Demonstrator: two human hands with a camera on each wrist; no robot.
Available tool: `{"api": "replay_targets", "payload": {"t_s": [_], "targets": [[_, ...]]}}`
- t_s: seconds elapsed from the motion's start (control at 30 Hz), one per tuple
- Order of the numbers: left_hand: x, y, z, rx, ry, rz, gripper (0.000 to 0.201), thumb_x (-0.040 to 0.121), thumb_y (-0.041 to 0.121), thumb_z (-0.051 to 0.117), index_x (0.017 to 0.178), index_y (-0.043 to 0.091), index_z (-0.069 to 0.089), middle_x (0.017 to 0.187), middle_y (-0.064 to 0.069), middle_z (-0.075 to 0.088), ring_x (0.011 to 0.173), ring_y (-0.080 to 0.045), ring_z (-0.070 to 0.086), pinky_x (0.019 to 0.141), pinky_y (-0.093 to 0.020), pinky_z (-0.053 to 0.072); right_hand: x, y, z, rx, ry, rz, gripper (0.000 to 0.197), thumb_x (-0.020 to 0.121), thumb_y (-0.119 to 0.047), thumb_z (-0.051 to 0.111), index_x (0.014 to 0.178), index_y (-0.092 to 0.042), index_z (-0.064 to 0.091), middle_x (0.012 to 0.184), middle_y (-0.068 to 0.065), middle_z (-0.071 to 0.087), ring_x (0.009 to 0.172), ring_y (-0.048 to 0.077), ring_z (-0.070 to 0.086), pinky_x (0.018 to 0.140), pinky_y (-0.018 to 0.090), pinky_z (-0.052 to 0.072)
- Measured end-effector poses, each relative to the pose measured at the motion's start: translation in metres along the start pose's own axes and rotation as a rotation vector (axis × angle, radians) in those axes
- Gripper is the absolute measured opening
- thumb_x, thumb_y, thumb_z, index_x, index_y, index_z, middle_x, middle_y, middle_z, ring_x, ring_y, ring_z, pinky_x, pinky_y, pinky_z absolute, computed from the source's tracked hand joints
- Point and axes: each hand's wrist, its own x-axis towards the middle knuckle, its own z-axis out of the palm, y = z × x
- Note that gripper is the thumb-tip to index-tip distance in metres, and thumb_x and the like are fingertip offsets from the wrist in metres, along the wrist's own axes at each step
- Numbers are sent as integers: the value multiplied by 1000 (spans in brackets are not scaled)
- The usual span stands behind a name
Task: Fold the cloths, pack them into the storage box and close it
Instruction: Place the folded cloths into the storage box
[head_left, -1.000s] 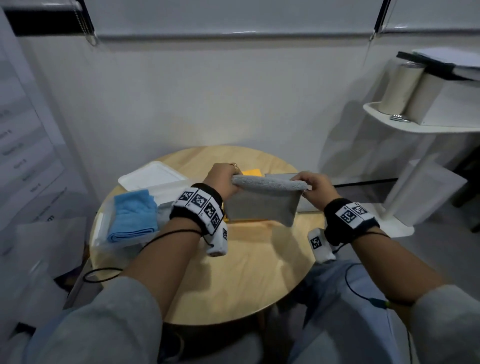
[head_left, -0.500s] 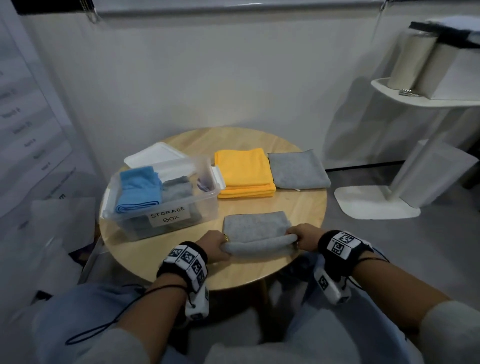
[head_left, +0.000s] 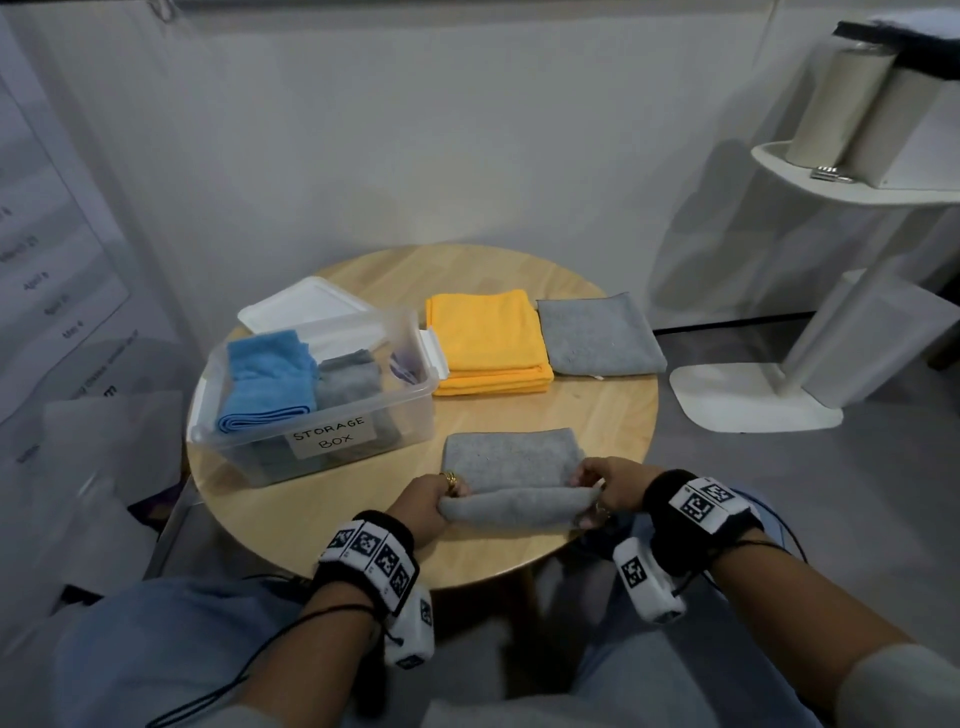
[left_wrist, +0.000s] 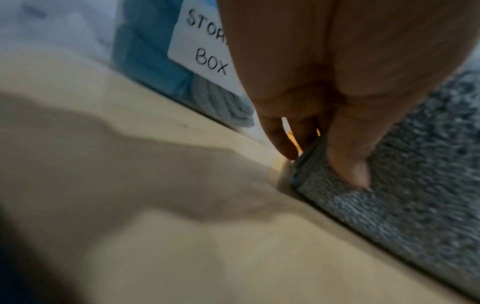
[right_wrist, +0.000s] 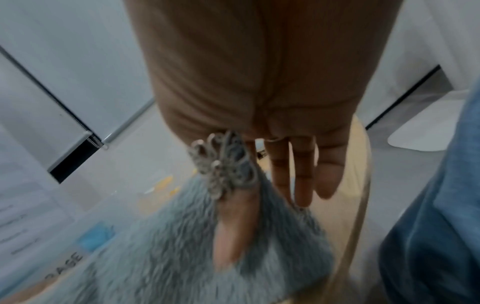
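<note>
Round wooden table (head_left: 597, 415) carries everything. Clear plastic storage box (head_left: 410, 415) is left open at the left, blue and grey cloths already inside, white lid (head_left: 291, 306) behind it. Grey fleece cloth (head_left: 511, 457) is laid flat at the near edge, probably for the next fold. Near hem is pinched at both ends: left hand (head_left: 428, 501), right hand (head_left: 610, 483). Only the right wrist view shows spare fingers (right_wrist: 302, 174) extended straight.

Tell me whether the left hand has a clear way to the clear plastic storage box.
Probably yes: the left hand grips the grey cloth beside the clear plastic storage box; only bare table lies between.
</note>
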Motion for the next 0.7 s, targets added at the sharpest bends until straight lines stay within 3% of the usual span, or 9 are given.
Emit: {"api": "replay_targets", "payload": {"t_s": [0.1,0.17,0.23,0.3,0.4,0.47,0.57,0.63,0.7], "targets": [[-6,-3,1,89,-6,-14,29,77,-7,60,96,15,66,106,3,60,106,-12,55,93,-26,45,-7,1,2,54,31,74,49,78,-2,62,124,-14,47,119,4,55,105,21,55,85,29,49],[-11,-2,1,81,101,-137,27,85,1,60,110,11,60,113,2,53,110,-13,52,90,-26,45,-10,1,7,157,122,116,34,82,-3,55,115,-10,49,109,11,59,89,20,58,71,27,52],[-17,3,4,179,122,-323,28,95,15,48,122,7,50,118,-7,54,108,-22,55,84,-29,45,-15,1,18,345,119,193,16,86,-1,50,101,-5,52,91,15,60,80,26,62,71,35,56],[-21,6,9,-70,83,-537,50,97,48,39,122,5,45,109,-16,58,89,-29,63,69,-31,53,-17,2,31,546,-11,258,14,87,2,45,97,2,55,90,24,61,88,40,65,80,48,55],[-18,8,10,-644,-15,-686,76,84,72,38,124,7,41,100,-23,60,74,-32,67,55,-31,58,-21,0,40,1015,-59,327,13,90,-4,35,86,1,47,84,20,49,76,37,54,61,45,54],[-16,9,5,-763,-14,-710,80,82,73,41,118,1,48,87,-21,63,66,-30,65,53,-30,57,-18,1,36,1137,-7,365,20,95,-20,39,84,-4,41,84,15,44,76,33,50,60,44,53],[-10,8,2,-555,81,-645,62,83,60,56,103,2,60,82,-16,67,69,-29,67,62,-34,57,-17,6,33,997,-18,359,35,90,-32,59,94,0,46,81,16,50,70,29,52,63,40,49],[-8,2,4,-307,178,-573,38,81,33,71,95,-1,62,92,-18,68,80,-33,68,71,-40,59,-15,12,37,785,-66,350,46,68,-24,81,94,4,57,83,20,60,76,34,60,76,43,53],[-11,1,6,-91,199,-504,21,76,19,76,79,3,63,88,-13,68,81,-28,66,76,-35,56,-3,28,44,655,-53,328,64,43,-23,89,94,6,63,95,22,67,91,39,64,88,51,52]]}}
